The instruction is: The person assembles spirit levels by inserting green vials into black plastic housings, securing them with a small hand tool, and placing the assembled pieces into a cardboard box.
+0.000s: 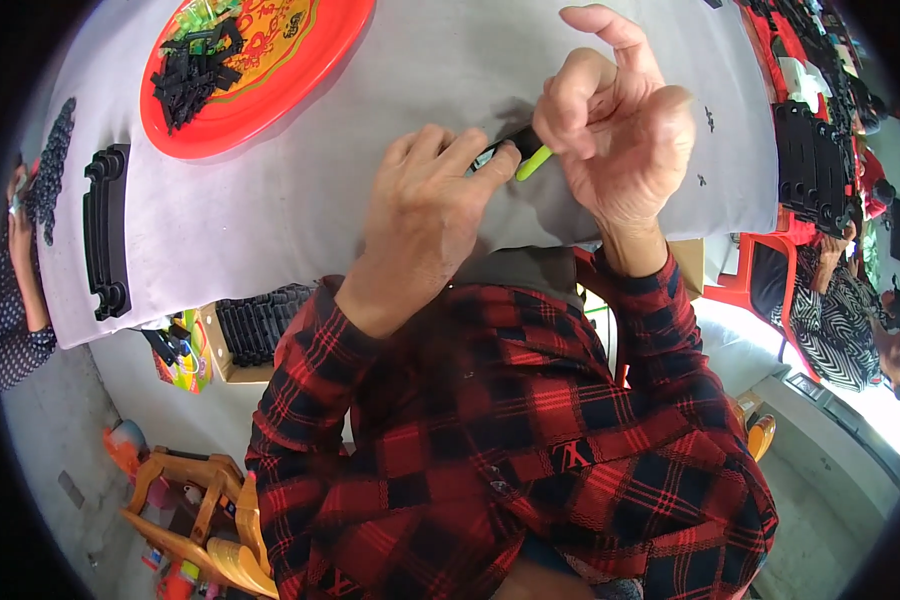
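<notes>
My left hand (420,195) is over the table, palm down. Its thumb and fingers close on a small black piece (516,143), mostly covered by both hands. Close by on the right, my right hand (620,135) is turned palm up, with one finger raised and the others curled. A thin, bright green stick-like thing (534,163) sticks out from under its curled fingers; the rest of it is hidden. At the upper left, a red plate (195,148) with a yellow patterned middle bears a heap of black strips (195,75) and clear green pieces (208,14).
A long black plastic part (106,232) lies on the grey-covered table (270,215) at left, near a dark beaded bunch (50,170) and another person's arm. Stacked black parts (810,165) stand at right. Below the edge are a box of black parts (260,325) and a wooden chair (195,510).
</notes>
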The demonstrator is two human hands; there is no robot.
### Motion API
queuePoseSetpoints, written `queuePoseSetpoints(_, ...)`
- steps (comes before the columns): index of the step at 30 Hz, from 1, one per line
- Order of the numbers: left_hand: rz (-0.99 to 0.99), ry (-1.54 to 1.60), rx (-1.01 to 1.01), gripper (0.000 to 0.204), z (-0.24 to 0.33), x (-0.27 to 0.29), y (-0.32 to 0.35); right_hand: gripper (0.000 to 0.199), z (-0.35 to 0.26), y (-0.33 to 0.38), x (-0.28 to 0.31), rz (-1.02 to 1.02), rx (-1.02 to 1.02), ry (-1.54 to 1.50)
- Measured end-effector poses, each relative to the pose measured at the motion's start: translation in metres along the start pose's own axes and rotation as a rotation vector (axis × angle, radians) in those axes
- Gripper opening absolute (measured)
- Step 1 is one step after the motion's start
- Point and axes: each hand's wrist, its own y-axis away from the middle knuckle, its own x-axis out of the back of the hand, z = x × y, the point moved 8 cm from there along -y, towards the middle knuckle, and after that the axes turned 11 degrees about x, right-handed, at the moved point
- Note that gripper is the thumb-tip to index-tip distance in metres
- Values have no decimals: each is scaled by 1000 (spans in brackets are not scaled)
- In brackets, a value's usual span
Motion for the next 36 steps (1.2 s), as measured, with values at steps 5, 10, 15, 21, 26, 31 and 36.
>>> queuePoseSetpoints(5, 44, 5, -10, 27, 1, 1, -1, 18, 8, 2, 12, -201, -59, 60)
queuePoseSetpoints(10, 70, -3, -36, 26, 3, 2, -1, 24, 17, 13, 18, -75, -152, -175)
queuePoseSetpoints(15, 76, -32, -24, 25, 2, 0, 0, 40, 12, 11, 31, 40, -86, -93)
queuePoseSetpoints(21, 47, -2, -12, 34, 0, -1, 2, 75, -17, -8, 39, 69, -56, -121)
queuePoseSetpoints(26, 78, -27, -23, 27, 2, 0, 0, 68, -39, -7, 28, 28, 65, 14)
queuePoseSetpoints(31, 107, 19, -32, 28, 1, 1, 1, 107, -38, 9, 11, -58, 95, 225)
queuePoseSetpoints(36, 89, 15, -28, 29, 2, 2, 1, 107, -37, 15, -3, -94, 93, 280)
